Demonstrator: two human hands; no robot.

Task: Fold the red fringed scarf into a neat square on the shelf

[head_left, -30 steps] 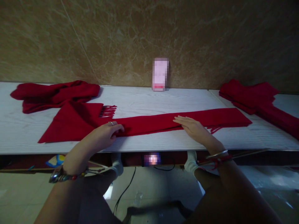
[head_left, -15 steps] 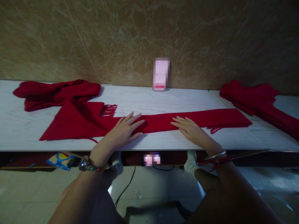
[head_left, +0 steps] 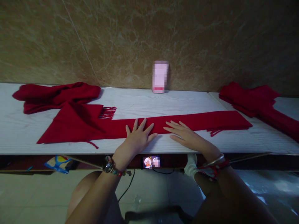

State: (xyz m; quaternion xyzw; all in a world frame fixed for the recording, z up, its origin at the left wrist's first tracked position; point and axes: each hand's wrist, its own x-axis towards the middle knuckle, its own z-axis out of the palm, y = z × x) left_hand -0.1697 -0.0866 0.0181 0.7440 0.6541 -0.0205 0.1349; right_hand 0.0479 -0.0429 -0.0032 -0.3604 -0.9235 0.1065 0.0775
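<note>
On the white wood-grain tabletop [head_left: 137, 104], we are sliding our left hand [head_left: 138, 137] rightward toward our right hand [head_left: 185, 135], all fingers extending ungripped, apparently smoothing the fringed red scarf [head_left: 210, 120].

A red scarf [head_left: 158, 123] lies flat across the white worktop [head_left: 177, 104], drawn out into a long, narrow folded band. Its right end is cut off at a slant. At the left it widens into a creased, angular fold with a sharp near corner. Fringe [head_left: 108, 112] sticks out beside that fold, and loose strands hang from the near edge.
</note>
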